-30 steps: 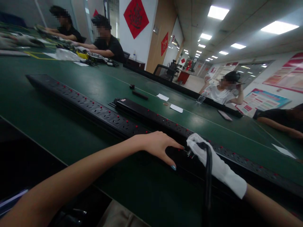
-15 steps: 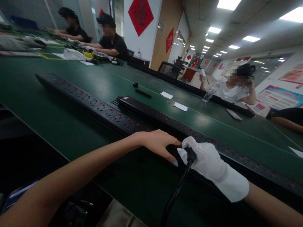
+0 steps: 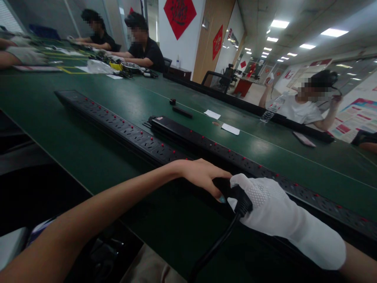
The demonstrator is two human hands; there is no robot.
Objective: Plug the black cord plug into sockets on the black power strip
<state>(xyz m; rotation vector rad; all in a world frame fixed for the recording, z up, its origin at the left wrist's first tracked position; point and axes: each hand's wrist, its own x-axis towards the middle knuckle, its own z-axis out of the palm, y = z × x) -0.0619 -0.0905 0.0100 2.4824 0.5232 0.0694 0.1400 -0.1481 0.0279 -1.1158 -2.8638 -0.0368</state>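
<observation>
My bare left hand (image 3: 203, 175) lies over the near black power strip (image 3: 134, 133), its thumb on the near side and its fingers across the top, gripping it. In a white dotted glove, my right hand (image 3: 273, 208) is closed on a black power plug (image 3: 244, 203) held at the strip, just beside my left thumb. A thick black cord (image 3: 216, 243) runs from the plug down toward me. My hands hide the plug's front, so I cannot tell whether it sits in a socket. Behind lies a second long power strip (image 3: 229, 152) with red indicators.
The green table (image 3: 118, 88) holds white paper slips (image 3: 230, 129), a small black bar (image 3: 182, 112), a phone (image 3: 304, 139) and a plastic bottle (image 3: 272, 109). Cables and bags (image 3: 101, 67) are heaped at the far left. Several people sit around the table.
The view has shifted slightly. My right hand and the plug have moved a little right, with the plug now more tilted. My left hand stays on the near strip. The person opposite has shifted.
</observation>
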